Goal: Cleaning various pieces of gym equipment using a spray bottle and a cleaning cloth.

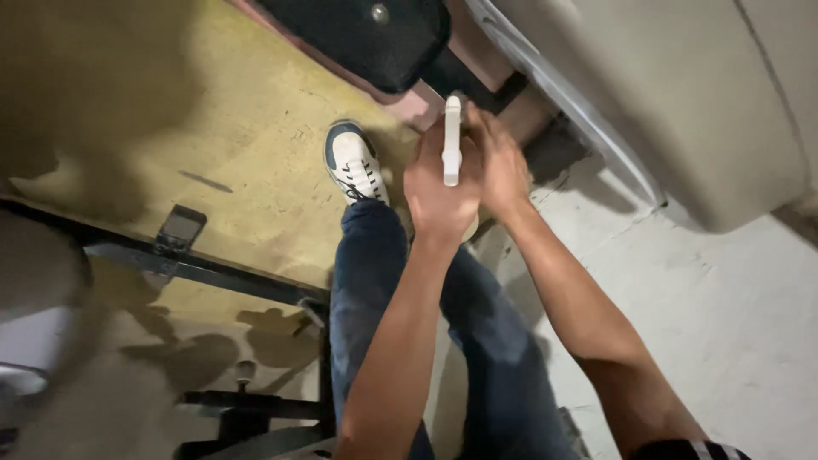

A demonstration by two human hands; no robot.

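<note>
Both my hands are raised together over my legs and hold a flat white object (452, 140), seen edge-on as a narrow strip. My left hand (436, 189) wraps it from the left and below. My right hand (500, 162) closes on it from the right. What the object is cannot be told from this angle. Below the hands are my blue jeans (375, 264) and a white and dark blue sneaker (354, 163) on the yellowish floor.
A black padded seat edge (366, 34) lies at the top. A large grey curved body (682, 94) fills the upper right. A black metal frame (196, 268) with a small dark pedal (181, 228) crosses the left. Pale concrete floor (733, 315) lies to the right.
</note>
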